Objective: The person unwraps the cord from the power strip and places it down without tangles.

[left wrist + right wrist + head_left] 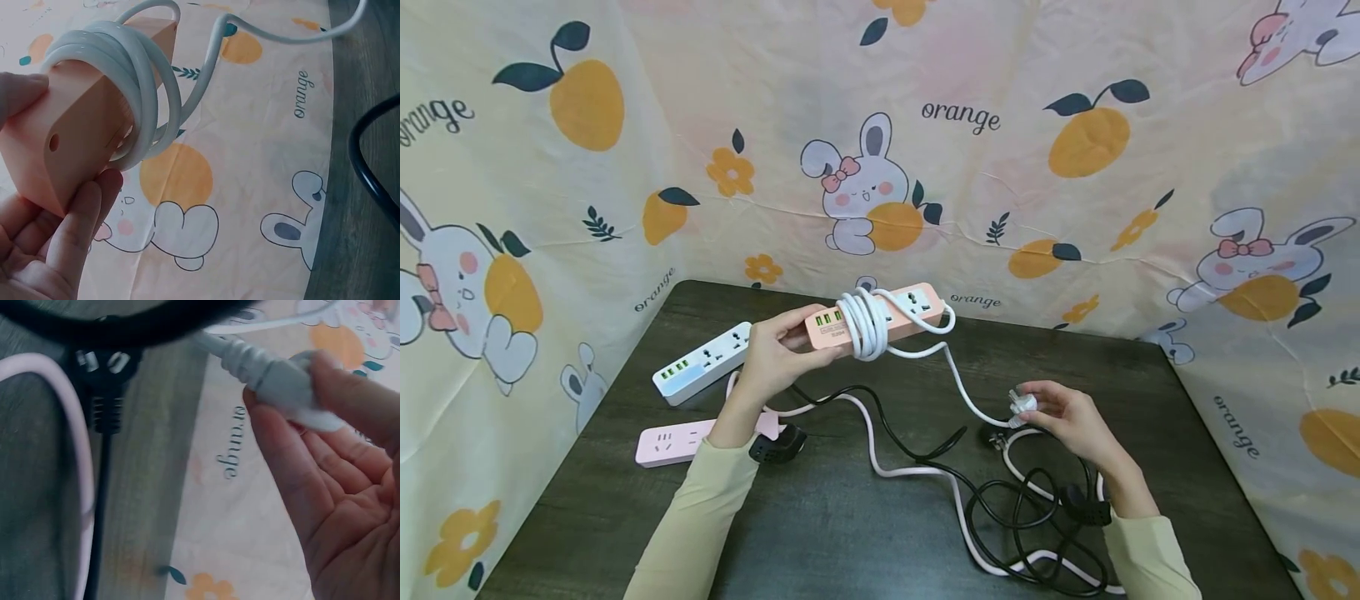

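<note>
My left hand [781,350] grips the left end of a peach power strip [917,304], held up above the table. Several turns of its white cord [863,325] are wound round the strip's middle, as the left wrist view shows up close. From the coil the cord runs loosely down to the right. At its end my right hand [1067,412] pinches the white plug [287,387] between thumb and fingers, prongs pointing up and away in the head view. Fingers of the left hand [81,219] wrap the strip's end from below, with the thumb on the opposite side.
A white power strip [700,364] and a pink power strip [670,443] lie at the table's left, partly behind the left arm. Black cord [895,433] and pale pink cord [917,471] tangle toward the right front. A black plug [106,369] lies near the right hand.
</note>
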The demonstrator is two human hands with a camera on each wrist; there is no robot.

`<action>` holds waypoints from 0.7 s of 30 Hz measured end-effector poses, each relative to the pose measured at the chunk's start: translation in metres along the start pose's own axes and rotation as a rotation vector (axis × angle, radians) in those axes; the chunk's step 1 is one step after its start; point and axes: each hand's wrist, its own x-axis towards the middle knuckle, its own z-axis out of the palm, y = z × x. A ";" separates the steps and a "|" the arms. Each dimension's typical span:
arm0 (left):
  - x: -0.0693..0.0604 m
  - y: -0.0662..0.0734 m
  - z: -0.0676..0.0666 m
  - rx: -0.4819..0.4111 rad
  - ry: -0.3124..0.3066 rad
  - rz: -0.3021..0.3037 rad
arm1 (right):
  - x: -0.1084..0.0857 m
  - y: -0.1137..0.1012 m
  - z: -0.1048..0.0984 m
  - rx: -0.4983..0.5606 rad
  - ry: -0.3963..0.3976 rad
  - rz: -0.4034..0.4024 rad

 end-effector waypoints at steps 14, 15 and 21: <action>0.003 0.020 0.005 0.026 -0.032 0.020 | 0.005 0.020 0.011 -0.168 -0.116 0.047; 0.003 0.021 0.005 0.027 -0.034 0.021 | 0.005 0.021 0.011 -0.188 -0.113 0.054; 0.005 0.013 0.007 0.011 -0.048 0.035 | 0.004 0.032 0.009 -0.195 -0.158 0.152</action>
